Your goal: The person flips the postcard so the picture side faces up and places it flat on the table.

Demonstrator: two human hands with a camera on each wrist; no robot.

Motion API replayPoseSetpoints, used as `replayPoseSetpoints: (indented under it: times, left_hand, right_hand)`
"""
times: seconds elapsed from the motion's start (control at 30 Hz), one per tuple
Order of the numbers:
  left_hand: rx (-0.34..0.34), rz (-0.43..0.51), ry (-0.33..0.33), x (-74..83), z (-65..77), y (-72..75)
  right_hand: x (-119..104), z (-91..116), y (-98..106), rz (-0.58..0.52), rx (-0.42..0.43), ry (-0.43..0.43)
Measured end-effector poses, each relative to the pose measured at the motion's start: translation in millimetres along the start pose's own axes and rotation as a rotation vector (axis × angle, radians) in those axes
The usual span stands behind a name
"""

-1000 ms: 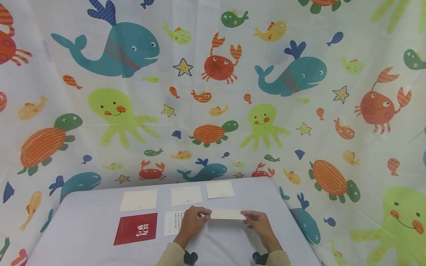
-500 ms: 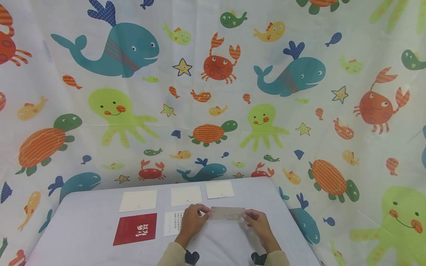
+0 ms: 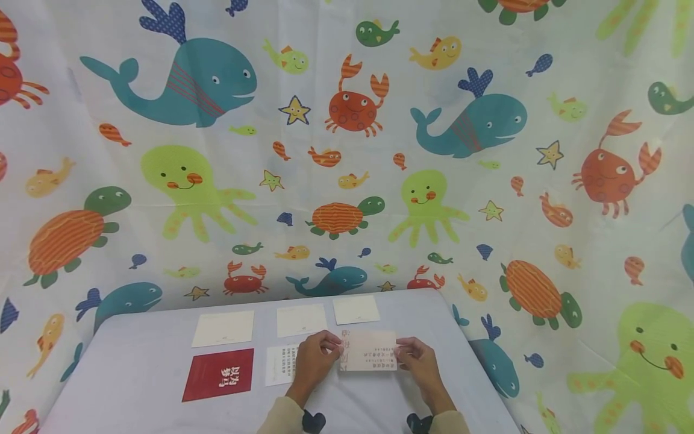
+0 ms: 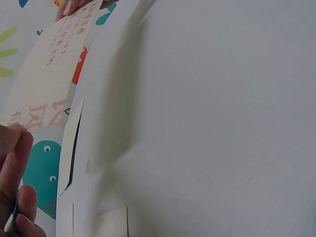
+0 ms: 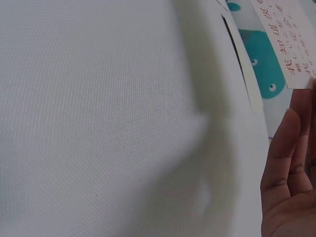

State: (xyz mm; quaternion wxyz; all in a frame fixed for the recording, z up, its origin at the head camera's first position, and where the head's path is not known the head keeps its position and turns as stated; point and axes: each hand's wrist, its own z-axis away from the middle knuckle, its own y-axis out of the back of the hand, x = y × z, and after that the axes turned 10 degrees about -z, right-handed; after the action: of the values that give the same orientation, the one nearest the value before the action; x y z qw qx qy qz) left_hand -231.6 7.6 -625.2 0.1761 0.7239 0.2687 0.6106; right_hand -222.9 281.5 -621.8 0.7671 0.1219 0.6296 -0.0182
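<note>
A cream card (image 3: 368, 351) with reddish printed characters is held up over the table between both hands. My left hand (image 3: 315, 366) pinches its left edge between thumb and finger; my right hand (image 3: 420, 364) pinches the right edge. In the left wrist view the card (image 4: 49, 64) stands tilted, with large pale red characters close to the left fingers (image 4: 19, 153). The right wrist view shows only one corner of the card (image 5: 291, 44), above the right fingers (image 5: 281, 148). A white card (image 3: 279, 364) with dark print lies just left of the left hand, partly covered by it.
A red card (image 3: 218, 375) with white characters lies at the left of the white-clothed table (image 3: 125, 374). Along the back lie a left cream card (image 3: 223, 328), a middle one (image 3: 301, 319) and a right one (image 3: 356, 309). A sea-animal curtain (image 3: 336, 181) hangs behind.
The held card has tilted from nearly edge-on and blank-looking until its printed face shows toward the head camera. Both hands have kept their pinch and shifted only slightly.
</note>
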Motion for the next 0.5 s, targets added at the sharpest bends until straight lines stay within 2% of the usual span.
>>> replayPoseSetpoints:
  times: [0.13, 0.5]
  left_hand:
    - [-0.010, -0.023, 0.004, 1.1, -0.4, 0.1]
    - [-0.039, -0.092, -0.007, -0.2, 2.2, 1.2]
  right_hand:
    - [1.4, -0.2, -0.5, 0.013, 0.023, 0.013]
    - [0.1, 2.0, -4.1, 0.028, 0.061, -0.017]
